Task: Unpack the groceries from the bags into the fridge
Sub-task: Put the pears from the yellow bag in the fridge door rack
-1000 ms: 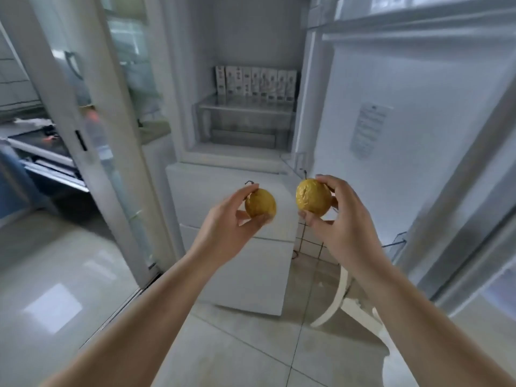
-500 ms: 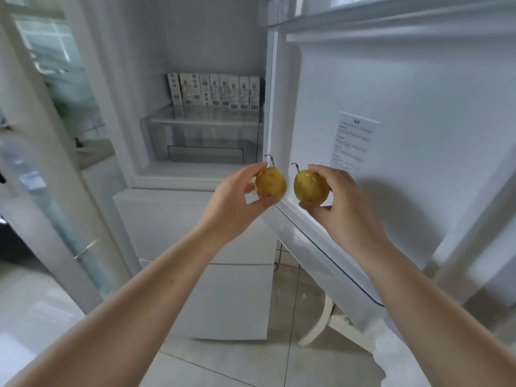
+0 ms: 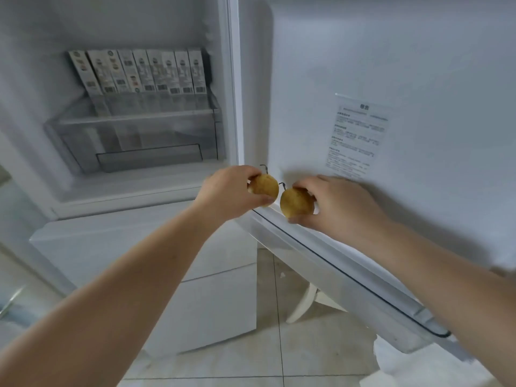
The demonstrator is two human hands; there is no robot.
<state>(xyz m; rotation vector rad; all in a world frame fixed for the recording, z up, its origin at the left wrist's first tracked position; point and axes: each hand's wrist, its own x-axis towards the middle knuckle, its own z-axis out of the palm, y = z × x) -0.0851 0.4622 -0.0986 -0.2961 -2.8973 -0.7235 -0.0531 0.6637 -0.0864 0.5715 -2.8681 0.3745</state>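
We stand before the open fridge (image 3: 117,191), a yellow pear in each hand.

Its door (image 3: 391,79) swings right; cartons (image 3: 139,72) line the shelf above a clear drawer (image 3: 134,138). Our left hand (image 3: 226,192) grips the left pear (image 3: 265,186); our right hand (image 3: 335,205) grips the right pear (image 3: 296,202), both near the door's lower edge.

Pale tiled floor (image 3: 321,356), white furniture leg (image 3: 303,304), soft even daylight.

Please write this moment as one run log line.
left hand: holds left pear | right hand: holds right pear | fridge: open | pears: not yet inside
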